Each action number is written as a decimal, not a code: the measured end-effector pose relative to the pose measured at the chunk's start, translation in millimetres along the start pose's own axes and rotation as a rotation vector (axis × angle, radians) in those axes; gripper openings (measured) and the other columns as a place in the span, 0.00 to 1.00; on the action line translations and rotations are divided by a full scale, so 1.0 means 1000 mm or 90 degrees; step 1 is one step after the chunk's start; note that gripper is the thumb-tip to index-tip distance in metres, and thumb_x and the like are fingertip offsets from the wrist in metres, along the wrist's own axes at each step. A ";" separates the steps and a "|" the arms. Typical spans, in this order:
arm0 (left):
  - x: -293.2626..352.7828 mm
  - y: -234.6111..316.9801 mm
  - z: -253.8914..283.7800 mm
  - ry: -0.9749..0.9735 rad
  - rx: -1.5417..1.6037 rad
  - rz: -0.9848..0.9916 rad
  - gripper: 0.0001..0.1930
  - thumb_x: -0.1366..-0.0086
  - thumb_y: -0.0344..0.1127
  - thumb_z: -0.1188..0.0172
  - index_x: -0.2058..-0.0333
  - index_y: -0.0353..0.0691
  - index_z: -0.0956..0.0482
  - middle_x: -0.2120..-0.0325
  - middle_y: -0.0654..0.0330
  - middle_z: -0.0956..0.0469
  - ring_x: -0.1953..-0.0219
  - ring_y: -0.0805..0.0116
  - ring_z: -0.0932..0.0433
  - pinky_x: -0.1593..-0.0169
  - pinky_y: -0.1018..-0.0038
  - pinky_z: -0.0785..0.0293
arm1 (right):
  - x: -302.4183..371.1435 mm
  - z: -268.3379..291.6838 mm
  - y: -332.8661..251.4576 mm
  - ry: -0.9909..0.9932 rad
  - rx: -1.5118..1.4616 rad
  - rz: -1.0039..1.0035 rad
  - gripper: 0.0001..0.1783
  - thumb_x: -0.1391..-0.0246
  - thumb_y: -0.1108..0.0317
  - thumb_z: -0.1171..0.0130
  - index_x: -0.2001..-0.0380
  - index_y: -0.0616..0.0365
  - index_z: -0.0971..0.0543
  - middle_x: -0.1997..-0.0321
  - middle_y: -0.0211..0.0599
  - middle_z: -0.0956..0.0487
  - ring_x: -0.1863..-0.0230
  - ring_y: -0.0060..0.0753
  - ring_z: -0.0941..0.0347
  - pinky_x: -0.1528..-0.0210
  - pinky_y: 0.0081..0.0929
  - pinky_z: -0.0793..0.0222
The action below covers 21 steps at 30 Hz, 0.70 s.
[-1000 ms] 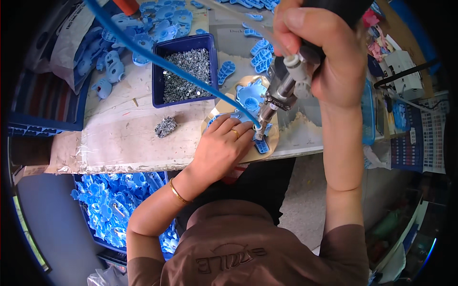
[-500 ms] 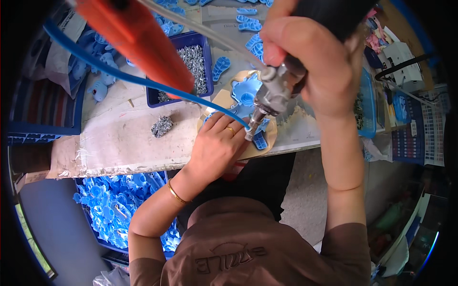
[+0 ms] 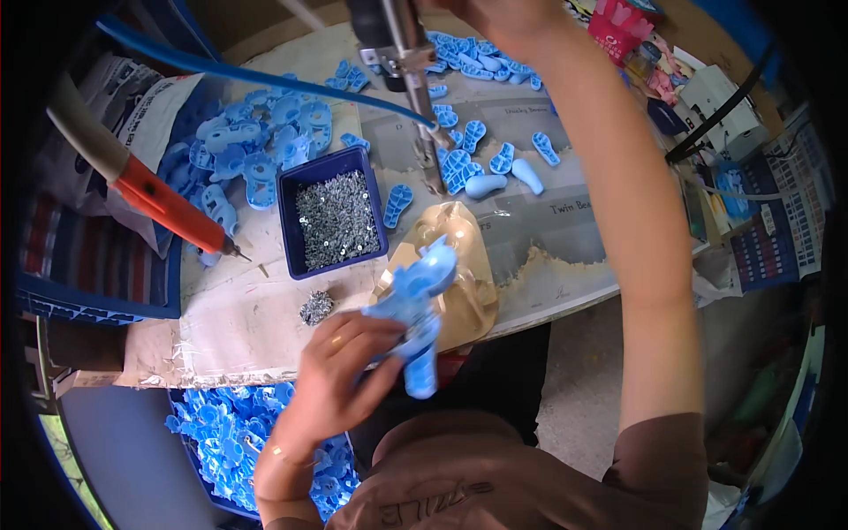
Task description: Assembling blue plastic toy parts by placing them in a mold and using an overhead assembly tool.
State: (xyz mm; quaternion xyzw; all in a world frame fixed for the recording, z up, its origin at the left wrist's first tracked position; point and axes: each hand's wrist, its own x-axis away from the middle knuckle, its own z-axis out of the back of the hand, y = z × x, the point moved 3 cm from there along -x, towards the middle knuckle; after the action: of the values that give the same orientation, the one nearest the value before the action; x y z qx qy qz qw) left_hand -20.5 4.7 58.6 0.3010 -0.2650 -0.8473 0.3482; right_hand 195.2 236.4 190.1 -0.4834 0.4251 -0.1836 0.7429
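My left hand (image 3: 340, 371) grips a light blue plastic toy part (image 3: 426, 305), held up over the front edge of the table. Under and behind it lies a beige moulded holder (image 3: 477, 296), its hollow showing. My right hand (image 3: 517, 22) is at the top edge of the view, close to the upper end of an air screwdriver (image 3: 402, 62); its fingers are mostly cut off, so I cannot tell whether it grips the tool. The screwdriver points down behind the holder, with a blue hose running to it.
A dark blue bin (image 3: 290, 231) of small screws stands left of the holder, a small screw pile (image 3: 316, 307) before it. An orange-red tool (image 3: 172, 208) with a thin tip hangs at left. Blue parts (image 3: 283, 132) lie beyond; a crate (image 3: 230, 450) of more sits below the table.
My left hand has lifted the blue part out of the beige holder, toward me. My right hand and the screwdriver have moved up and away from it. The orange-red tool has swung left.
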 end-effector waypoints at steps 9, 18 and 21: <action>0.227 0.010 0.141 -0.178 -0.408 0.734 0.20 0.52 0.35 0.32 0.59 0.35 0.20 0.65 0.52 0.18 0.60 0.50 0.22 0.55 0.59 0.27 | 0.061 0.051 0.210 0.196 0.683 -0.265 0.09 0.46 0.65 0.44 0.65 0.51 0.17 0.63 0.45 0.17 0.58 0.49 0.21 0.57 0.45 0.26; 0.187 -0.005 0.109 0.040 -0.429 0.604 0.17 0.48 0.35 0.31 0.59 0.36 0.20 0.63 0.54 0.18 0.59 0.53 0.21 0.53 0.59 0.28 | 0.050 0.051 0.280 0.155 0.737 -0.313 0.14 0.48 0.60 0.38 0.59 0.52 0.21 0.62 0.42 0.19 0.56 0.51 0.23 0.56 0.44 0.28; 0.096 -0.002 0.085 -0.061 -0.331 0.384 0.17 0.43 0.33 0.35 0.55 0.36 0.22 0.59 0.51 0.19 0.56 0.49 0.22 0.51 0.60 0.27 | 0.060 0.054 0.251 0.224 0.826 -0.103 0.18 0.48 0.61 0.37 0.52 0.49 0.22 0.65 0.40 0.19 0.58 0.46 0.22 0.58 0.41 0.27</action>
State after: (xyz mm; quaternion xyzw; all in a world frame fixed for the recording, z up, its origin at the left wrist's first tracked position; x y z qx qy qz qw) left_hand -136.2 -45.4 83.5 0.0717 -0.1339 -0.7588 0.6334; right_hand 238.3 342.5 -47.5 0.0672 0.3060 -0.5328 0.7861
